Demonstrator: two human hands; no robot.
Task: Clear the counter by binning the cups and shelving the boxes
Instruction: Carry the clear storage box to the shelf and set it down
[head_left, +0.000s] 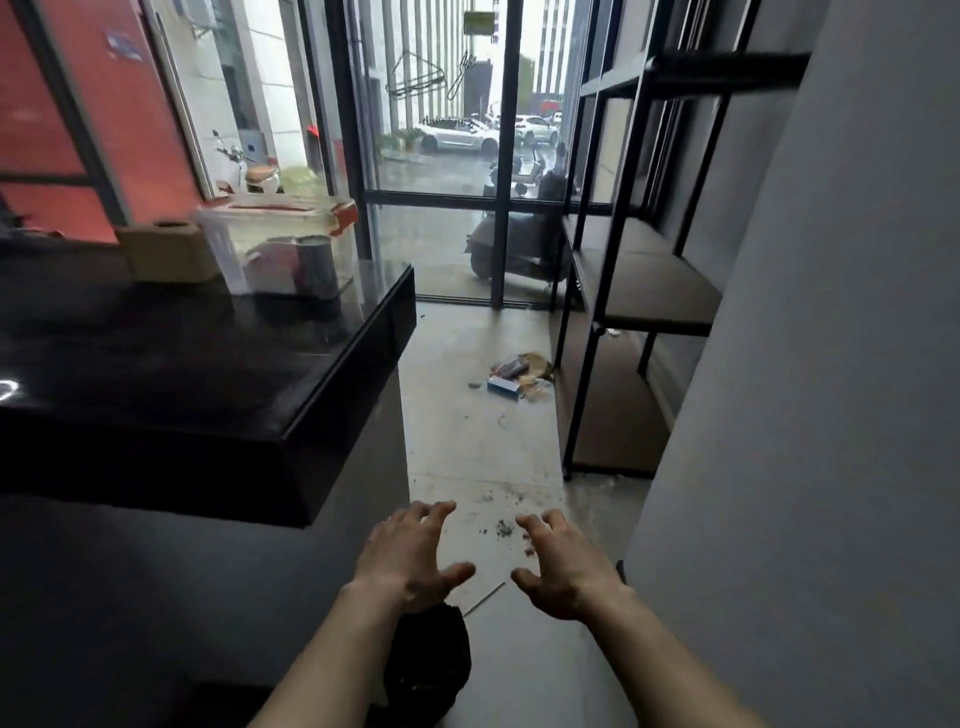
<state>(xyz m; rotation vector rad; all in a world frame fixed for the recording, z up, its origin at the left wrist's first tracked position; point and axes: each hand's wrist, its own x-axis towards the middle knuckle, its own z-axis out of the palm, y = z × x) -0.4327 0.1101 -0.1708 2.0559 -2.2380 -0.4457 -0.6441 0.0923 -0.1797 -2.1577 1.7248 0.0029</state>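
Observation:
My left hand (410, 553) and my right hand (563, 566) reach forward side by side over the floor, fingers spread, both holding nothing. The black counter (218, 374) lies to the left. At its far end stands a clear plastic box (275, 247) with red latches and containers inside it. Beside that sits a brown cardboard box (169, 252) with a dark round thing on top. A black metal shelf unit (644, 280) with brown boards stands at the right, its boards bare. A black bag-lined bin (428, 665) sits on the floor below my left wrist, partly hidden by my arm.
Small boxes and scraps of litter (514, 376) lie on the floor by the shelf's foot. Dirt is scattered on the grey floor ahead of my hands. A grey wall (831, 364) closes the right side. Glass doors (467, 156) face the street with scooters outside.

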